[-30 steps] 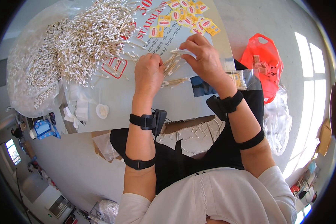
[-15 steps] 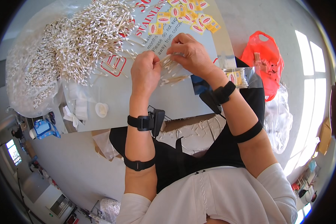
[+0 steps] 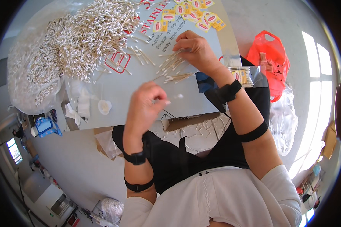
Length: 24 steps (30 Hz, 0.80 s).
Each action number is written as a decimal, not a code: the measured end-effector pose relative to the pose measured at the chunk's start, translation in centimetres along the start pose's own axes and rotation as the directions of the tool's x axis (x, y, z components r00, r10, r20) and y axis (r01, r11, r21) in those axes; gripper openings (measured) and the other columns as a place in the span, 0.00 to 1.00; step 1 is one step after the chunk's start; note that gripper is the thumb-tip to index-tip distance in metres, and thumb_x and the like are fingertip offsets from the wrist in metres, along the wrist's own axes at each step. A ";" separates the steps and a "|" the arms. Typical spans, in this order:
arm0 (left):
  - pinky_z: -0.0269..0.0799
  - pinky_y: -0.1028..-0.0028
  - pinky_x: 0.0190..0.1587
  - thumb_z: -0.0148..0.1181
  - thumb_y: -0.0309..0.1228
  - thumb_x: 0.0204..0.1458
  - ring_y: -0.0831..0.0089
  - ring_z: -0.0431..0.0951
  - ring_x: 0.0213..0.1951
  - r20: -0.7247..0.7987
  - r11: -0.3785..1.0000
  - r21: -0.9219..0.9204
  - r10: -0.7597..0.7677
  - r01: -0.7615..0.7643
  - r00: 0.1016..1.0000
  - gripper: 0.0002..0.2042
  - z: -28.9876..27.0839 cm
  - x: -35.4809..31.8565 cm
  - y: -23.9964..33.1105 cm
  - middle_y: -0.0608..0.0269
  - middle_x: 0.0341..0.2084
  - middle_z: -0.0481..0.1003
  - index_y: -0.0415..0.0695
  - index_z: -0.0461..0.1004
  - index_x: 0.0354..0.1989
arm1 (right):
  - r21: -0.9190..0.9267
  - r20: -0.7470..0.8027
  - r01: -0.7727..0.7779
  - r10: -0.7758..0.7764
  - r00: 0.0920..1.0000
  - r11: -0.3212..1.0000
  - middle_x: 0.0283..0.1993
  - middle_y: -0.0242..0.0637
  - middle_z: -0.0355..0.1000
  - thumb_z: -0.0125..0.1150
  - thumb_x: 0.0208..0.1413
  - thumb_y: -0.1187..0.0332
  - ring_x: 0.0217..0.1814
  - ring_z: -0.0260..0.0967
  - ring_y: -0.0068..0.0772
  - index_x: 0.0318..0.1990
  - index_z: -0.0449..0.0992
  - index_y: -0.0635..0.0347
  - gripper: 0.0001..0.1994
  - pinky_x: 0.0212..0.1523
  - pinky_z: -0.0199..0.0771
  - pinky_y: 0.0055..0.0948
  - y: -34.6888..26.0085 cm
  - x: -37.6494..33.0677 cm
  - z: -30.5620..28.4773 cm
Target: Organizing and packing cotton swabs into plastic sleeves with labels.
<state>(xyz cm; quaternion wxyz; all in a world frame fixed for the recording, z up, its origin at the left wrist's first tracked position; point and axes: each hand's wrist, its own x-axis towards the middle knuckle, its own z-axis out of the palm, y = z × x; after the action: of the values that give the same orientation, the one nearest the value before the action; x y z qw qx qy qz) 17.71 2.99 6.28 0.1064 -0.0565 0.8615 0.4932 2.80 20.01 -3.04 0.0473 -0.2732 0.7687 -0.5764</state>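
Head camera: The right hand [image 3: 195,51] pinches swabs [image 3: 172,64] in a loose bunch on the bench [image 3: 119,94], right of a large heap [image 3: 94,38]. Near the bench's front edge, the left hand [image 3: 146,104] curls, blurred; whether it grips the adjacent swab [image 3: 180,96] is unclear.

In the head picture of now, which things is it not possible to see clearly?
All in the head view:
- Left hand: motion blur hides its exact grip.
- Right hand: its own fingers hide its grip.
- Swab pile: top edge cuts it.
- Yellow packets: fine print too small.
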 end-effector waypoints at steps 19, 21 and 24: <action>0.66 0.59 0.52 0.64 0.18 0.41 0.55 0.69 0.48 -0.422 0.893 0.429 0.329 -0.133 0.845 0.19 4.8 7.1 -2.0 0.58 0.41 0.71 0.40 0.72 0.45 | -0.429 -0.033 -0.120 0.117 0.993 0.895 0.34 0.40 0.72 0.66 0.43 0.70 0.38 0.73 0.47 0.33 0.78 0.58 0.08 0.39 0.74 0.37 -1.1 -1.4 -2.6; 0.66 0.60 0.50 0.64 0.18 0.41 0.56 0.70 0.46 -0.406 0.891 0.454 0.235 -0.028 0.883 0.16 4.2 8.1 -2.4 0.59 0.40 0.72 0.42 0.74 0.40 | -0.382 -0.057 -0.128 0.114 0.992 0.915 0.34 0.40 0.71 0.66 0.44 0.70 0.38 0.73 0.47 0.33 0.78 0.57 0.08 0.39 0.74 0.37 -1.1 -1.5 -2.6; 0.67 0.61 0.47 0.65 0.19 0.41 0.58 0.70 0.45 -0.360 0.847 0.530 0.254 -0.027 0.898 0.11 4.0 9.1 -2.7 0.61 0.37 0.72 0.43 0.76 0.35 | -0.316 -0.079 -0.128 0.108 0.991 0.940 0.34 0.39 0.71 0.66 0.44 0.70 0.37 0.72 0.46 0.32 0.78 0.57 0.07 0.38 0.74 0.38 -1.3 -1.8 -2.5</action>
<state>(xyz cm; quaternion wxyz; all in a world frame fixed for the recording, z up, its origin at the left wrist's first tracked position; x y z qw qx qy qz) 9.96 5.14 -0.06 -0.1063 -0.0652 0.9654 0.2290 3.87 22.75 -1.43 0.0137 -0.2133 0.8682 -0.4479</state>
